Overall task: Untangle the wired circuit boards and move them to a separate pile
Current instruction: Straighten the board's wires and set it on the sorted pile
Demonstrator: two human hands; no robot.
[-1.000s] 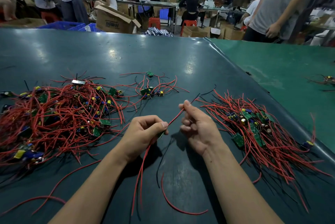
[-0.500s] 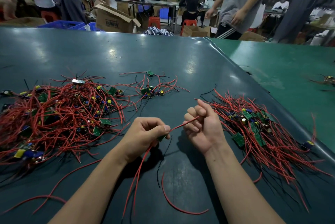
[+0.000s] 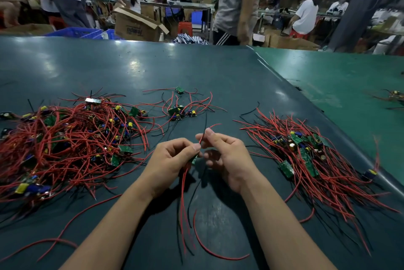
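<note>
Between glossy red-wired heaps, both hands [image 3: 227, 156] pinch thin wires [image 3: 202, 136].

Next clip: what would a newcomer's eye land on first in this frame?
First, the big tangle of red wires and circuit boards spread over the left of the dark table, with a tidier pile on the right. Between them, the left hand pinches one small board while the right hand pinches its wires.
</note>
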